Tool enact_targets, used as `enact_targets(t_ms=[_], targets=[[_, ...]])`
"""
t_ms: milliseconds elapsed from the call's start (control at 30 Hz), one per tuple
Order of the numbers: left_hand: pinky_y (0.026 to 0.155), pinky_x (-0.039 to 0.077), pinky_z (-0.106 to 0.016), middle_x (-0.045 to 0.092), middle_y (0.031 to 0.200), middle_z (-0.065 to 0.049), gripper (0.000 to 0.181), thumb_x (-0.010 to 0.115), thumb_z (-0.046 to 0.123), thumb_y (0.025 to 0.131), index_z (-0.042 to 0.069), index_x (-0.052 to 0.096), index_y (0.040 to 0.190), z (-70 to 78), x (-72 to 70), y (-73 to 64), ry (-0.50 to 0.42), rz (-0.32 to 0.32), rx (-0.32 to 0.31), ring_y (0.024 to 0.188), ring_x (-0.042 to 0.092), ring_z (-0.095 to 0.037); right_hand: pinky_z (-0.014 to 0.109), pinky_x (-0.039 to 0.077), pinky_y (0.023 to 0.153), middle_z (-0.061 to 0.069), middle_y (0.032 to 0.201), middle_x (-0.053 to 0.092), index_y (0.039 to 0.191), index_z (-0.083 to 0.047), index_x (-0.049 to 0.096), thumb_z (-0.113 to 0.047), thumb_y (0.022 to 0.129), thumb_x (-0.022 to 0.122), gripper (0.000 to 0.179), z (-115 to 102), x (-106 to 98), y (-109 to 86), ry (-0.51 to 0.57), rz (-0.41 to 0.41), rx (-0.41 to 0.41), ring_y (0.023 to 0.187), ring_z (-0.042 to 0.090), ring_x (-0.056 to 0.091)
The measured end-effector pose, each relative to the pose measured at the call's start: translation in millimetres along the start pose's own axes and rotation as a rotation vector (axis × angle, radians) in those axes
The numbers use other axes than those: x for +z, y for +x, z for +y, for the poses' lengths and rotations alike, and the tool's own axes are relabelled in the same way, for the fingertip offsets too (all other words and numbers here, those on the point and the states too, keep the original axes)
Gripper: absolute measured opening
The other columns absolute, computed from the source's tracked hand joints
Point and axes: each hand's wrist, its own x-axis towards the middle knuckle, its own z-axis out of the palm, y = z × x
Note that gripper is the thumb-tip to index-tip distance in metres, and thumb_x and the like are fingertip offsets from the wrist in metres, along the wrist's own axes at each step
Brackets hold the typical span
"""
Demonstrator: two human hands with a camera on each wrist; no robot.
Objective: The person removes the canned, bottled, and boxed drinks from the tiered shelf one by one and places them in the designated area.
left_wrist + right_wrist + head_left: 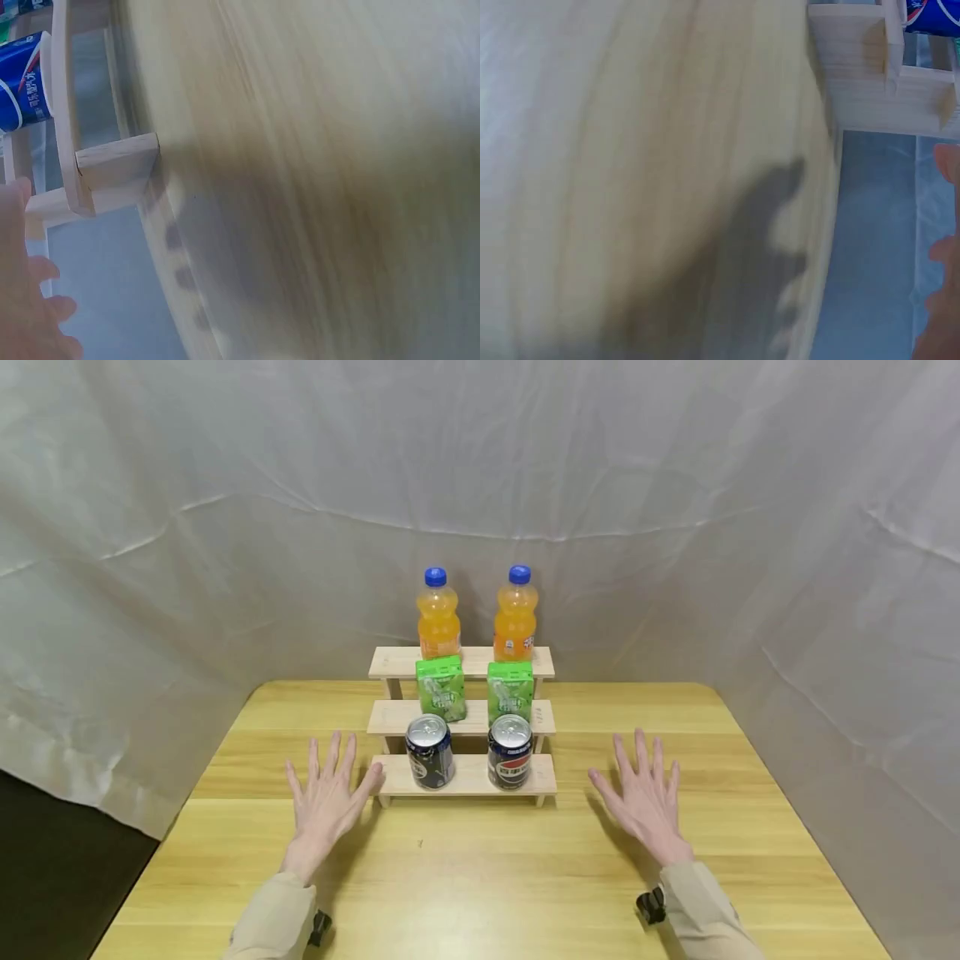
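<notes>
My left hand [326, 802] is spread flat above the table, its thumb near the left end of the lowest shelf. Fingers fanned out, my right hand [645, 802] hovers to the right of the rack. Neither holds anything. Between them stands a three-step wooden rack [468, 777]. On its bottom step are two dark blue soda cans, the left can [430, 760] and the right can [510, 760]. The middle step bears two green drink cartons, left carton [441, 689] and right carton [510, 689]. Two orange drink bottles with blue caps, left bottle [438, 618] and right bottle [515, 618], occupy the top step.
The rack stands toward the back of a light wooden table [480, 885]. A grey cloth curtain [480, 468] hangs behind and along both sides. A dark area [60, 868] lies beyond the table at the left. Black devices sit at both wrists.
</notes>
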Motion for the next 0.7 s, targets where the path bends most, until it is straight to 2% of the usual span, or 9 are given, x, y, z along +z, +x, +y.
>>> enact_targets(t_ms=[100,267,400,500,600,700], targets=[[0.118,-0.013,-0.075,0.002,0.17,-0.013,0.078,0.027,0.063,0.104,0.014,0.01,0.162,-0.1,-1.7,0.4,-0.088,-0.04,-0.028,0.155,-0.007,-0.047,0.073,-0.014,0.118,0.011,0.168,-0.015,0.162,-0.018,0.009,-0.062,0.101,0.039,0.082,-4.5,-4.8,2.5,0.029,0.02,-0.008,0.154,0.044,-0.015],[0.122,0.001,-0.072,0.004,0.168,-0.02,0.079,0.027,0.06,0.106,0.009,0.003,0.162,-3.1,-5.2,1.5,-0.331,-0.113,-0.078,0.154,0.001,-0.051,0.074,-0.009,0.12,0.014,0.169,-0.01,0.162,-0.015,0.013,-0.059,0.102,0.042,0.08,-12.1,-15.5,9.6,0.131,0.067,-0.015,0.155,0.045,-0.01],[0.121,0.024,-0.067,0.023,0.162,-0.03,0.08,0.035,0.053,0.107,-0.002,0.011,0.159,-4.5,-6.8,2.3,-0.507,-0.147,-0.095,0.148,0.025,-0.052,0.073,-0.003,0.122,0.02,0.169,-0.001,0.16,-0.01,0.021,-0.052,0.102,0.048,0.077,-18.4,-26.3,18.9,0.239,0.109,-0.028,0.155,0.047,-0.002],[0.115,0.042,-0.059,0.045,0.149,-0.032,0.072,0.046,0.042,0.106,-0.01,0.026,0.153,-3.0,-7.5,3.7,-0.572,-0.148,-0.1,0.137,0.047,-0.048,0.071,-0.001,0.124,0.024,0.168,0.005,0.159,-0.006,0.025,-0.047,0.101,0.051,0.075,-23.5,-34.0,26.5,0.316,0.115,-0.032,0.155,0.047,0.002],[0.108,0.051,-0.051,0.059,0.136,-0.032,0.065,0.054,0.032,0.104,-0.014,0.038,0.146,-0.8,-7.7,4.5,-0.628,-0.155,-0.109,0.122,0.061,-0.043,0.073,0.005,0.122,0.023,0.169,0.006,0.159,-0.007,0.025,-0.044,0.101,0.053,0.074,-29.2,-41.9,33.7,0.39,0.104,-0.024,0.155,0.048,0.006],[0.098,0.057,-0.043,0.064,0.126,-0.031,0.06,0.06,0.028,0.101,-0.015,0.045,0.14,0.0,-7.5,5.2,-0.689,-0.18,-0.134,0.109,0.067,-0.036,0.077,0.009,0.119,0.02,0.17,0.005,0.16,-0.01,0.024,-0.042,0.101,0.054,0.073,-35.1,-50.1,40.1,0.45,0.084,-0.023,0.154,0.048,0.009]])
